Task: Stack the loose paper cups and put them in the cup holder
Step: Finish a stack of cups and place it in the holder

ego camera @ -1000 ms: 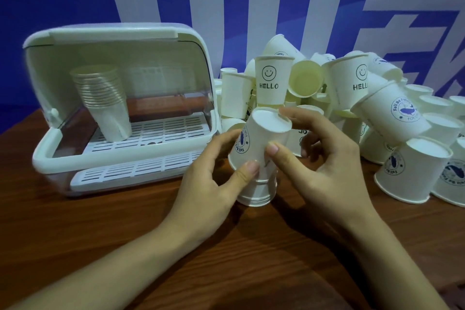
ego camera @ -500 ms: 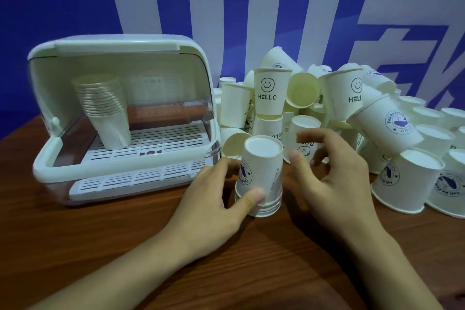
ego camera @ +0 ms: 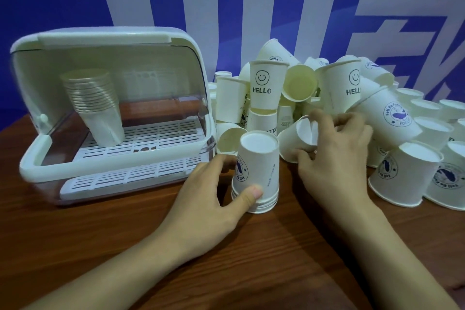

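While the left hand [ego camera: 201,196] is gripping the upside-down stack [ego camera: 256,171] on the desk [ego camera: 100,246] | right hand [ego camera: 334,153] is pinching one tipped cup [ego camera: 299,138] beside it | cup holder [ego camera: 110,113] is holding one stack; loose pile [ego camera: 377,113] uncountable

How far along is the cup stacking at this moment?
Done: one tall stack stands inside the cup holder. In hand: the left hand grips a short stack on the table while the right hand grasps a loose cup. Left: a large pile of loose cups.
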Tool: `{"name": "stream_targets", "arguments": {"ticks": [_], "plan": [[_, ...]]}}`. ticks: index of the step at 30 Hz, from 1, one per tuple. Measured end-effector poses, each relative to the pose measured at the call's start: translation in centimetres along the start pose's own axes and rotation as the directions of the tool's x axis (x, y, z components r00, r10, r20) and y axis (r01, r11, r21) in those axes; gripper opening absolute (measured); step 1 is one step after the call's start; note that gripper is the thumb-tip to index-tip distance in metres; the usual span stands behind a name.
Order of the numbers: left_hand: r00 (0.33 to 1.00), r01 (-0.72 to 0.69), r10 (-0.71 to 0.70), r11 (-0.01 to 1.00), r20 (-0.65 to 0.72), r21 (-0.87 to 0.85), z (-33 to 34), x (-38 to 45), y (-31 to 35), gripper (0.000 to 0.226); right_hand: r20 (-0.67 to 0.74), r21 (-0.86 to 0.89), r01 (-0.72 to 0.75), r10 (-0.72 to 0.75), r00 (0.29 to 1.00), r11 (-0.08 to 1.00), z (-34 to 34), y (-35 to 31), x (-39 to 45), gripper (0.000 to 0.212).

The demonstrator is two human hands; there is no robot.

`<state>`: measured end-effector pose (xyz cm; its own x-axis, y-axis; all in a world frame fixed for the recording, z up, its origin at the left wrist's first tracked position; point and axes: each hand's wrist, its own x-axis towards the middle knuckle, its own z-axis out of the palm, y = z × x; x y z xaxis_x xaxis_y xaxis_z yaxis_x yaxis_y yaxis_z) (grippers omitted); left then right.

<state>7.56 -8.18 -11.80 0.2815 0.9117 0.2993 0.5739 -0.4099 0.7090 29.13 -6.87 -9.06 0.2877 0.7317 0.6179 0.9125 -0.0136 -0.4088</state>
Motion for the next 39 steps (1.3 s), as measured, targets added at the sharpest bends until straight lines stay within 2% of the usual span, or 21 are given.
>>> {"name": "stream_targets", "arguments": {"ticks": [1, 3, 5, 8, 10, 13, 18, 22, 24, 30, 33, 39], "plan": [[1.000, -0.001, 0.001, 1.000, 0.000, -0.003, 0.0, 0.0, 0.0, 0.066, -0.026, 0.052, 0.007, -0.005, 1.000, 0.999, -0.1, 0.1, 0.0, 0.067], [1.000, -0.006, 0.006, 1.000, -0.002, -0.011, 0.0, 0.0, 0.1, 0.066, -0.078, 0.304, 0.012, 0.012, 0.997, 0.953, -0.5, -0.1, -0.2, 0.068], [1.000, -0.009, 0.009, 1.000, 0.000, -0.028, 0.0, 0.0, 0.1, 0.068, -0.155, 0.591, 0.016, 0.094, 0.983, 0.806, -1.2, -0.5, -0.3, 0.068], [1.000, -0.007, 0.007, 0.999, 0.008, -0.046, -0.1, 0.0, 0.3, 0.067, -0.263, 0.748, 0.108, 0.142, 0.954, 0.655, -2.1, -1.0, -0.6, 0.067], [1.000, -0.010, 0.010, 0.999, 0.013, -0.047, -0.1, 0.0, 0.3, 0.067, -0.280, 0.764, 0.152, 0.109, 0.954, 0.627, -2.1, -1.1, -0.8, 0.066], [0.999, 0.017, -0.015, 0.998, 0.031, -0.069, -0.3, -0.1, 0.2, 0.083, -0.257, 0.719, 0.190, 0.002, 0.966, 0.669, -2.1, -1.4, -1.1, 0.062], [0.997, 0.030, -0.015, 0.981, 0.076, -0.193, -0.4, -0.3, 0.1, 0.103, -0.104, 0.619, 0.210, -0.186, 0.977, 0.756, -1.8, -2.1, -1.1, 0.064], [0.998, 0.005, 0.021, 0.931, 0.067, -0.364, -0.6, -0.3, 0.2, 0.092, 0.000, 0.681, 0.136, -0.186, 0.983, 0.719, -1.6, -2.5, -1.1, 0.077], [0.999, -0.011, 0.032, 0.898, 0.042, -0.439, -0.7, -0.3, 0.2, 0.082, 0.045, 0.663, 0.138, -0.223, 0.974, 0.736, -1.4, -2.6, -1.3, 0.080], [0.999, -0.035, 0.019, 0.852, -0.035, -0.522, -0.3, 0.3, 0.1, 0.049, 0.179, 0.559, 0.186, -0.336, 0.925, 0.808, -0.9, -2.2, -2.1, 0.056], [0.999, -0.026, 0.000, 0.877, -0.054, -0.480, 0.1, 0.5, -0.4, 0.054, 0.160, 0.514, 0.262, -0.392, 0.906, 0.817, -1.2, -1.8, -2.4, 0.056], [0.995, -0.058, 0.018, 0.912, -0.101, -0.405, 0.1, 0.8, -0.8, 0.061, 0.194, 0.621, 0.172, -0.362, 0.912, 0.765, -1.7, -1.5, -2.1, 0.046]]}}
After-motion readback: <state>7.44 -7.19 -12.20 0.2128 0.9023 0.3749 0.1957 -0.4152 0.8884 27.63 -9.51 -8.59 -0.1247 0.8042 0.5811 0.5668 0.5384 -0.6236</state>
